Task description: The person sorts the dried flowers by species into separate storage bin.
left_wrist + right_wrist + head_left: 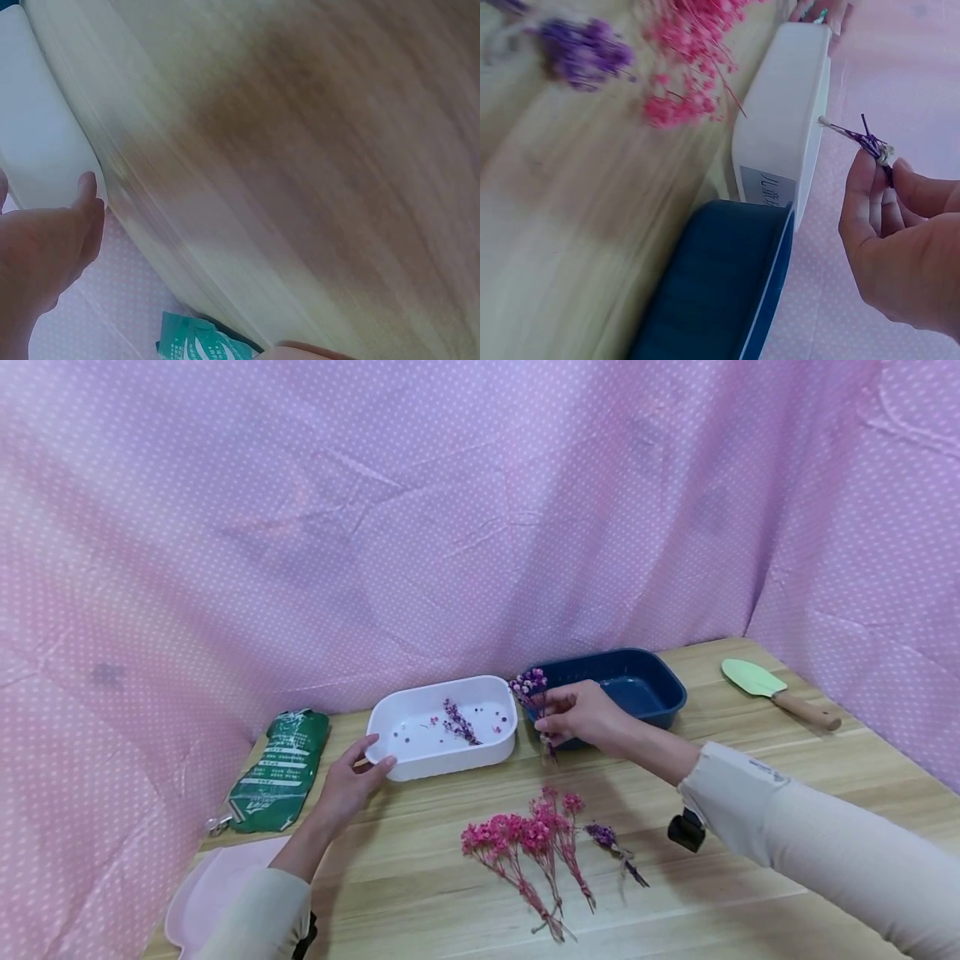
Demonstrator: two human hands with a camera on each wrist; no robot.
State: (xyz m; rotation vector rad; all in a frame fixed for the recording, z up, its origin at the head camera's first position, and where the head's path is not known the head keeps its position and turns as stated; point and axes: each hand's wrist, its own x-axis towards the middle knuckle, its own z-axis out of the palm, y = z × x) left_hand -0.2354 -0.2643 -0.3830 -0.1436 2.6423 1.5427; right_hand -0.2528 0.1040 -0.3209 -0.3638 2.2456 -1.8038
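Note:
My right hand (581,714) pinches the tied stems of a small bunch of purple dried flowers (529,683) between thumb and fingers. It is above the near left edge of the dark blue tub (660,685), just right of the white tub (438,766). In the right wrist view, the bunch's stems (855,136) poke out past the fingertips. My left hand (352,785) holds the white tub's near left corner, thumb against the outer wall. Inside that tub lie a purple sprig (459,723) and loose petals.
Pink dried flower bunches (525,839) and a purple bunch (617,852) lie on the wooden table nearer me. A green packet (281,772) and a pale pink sheet-like item (225,881) are at left. At right lies a green trowel (776,692). Pink dotted cloth (450,527) hangs behind.

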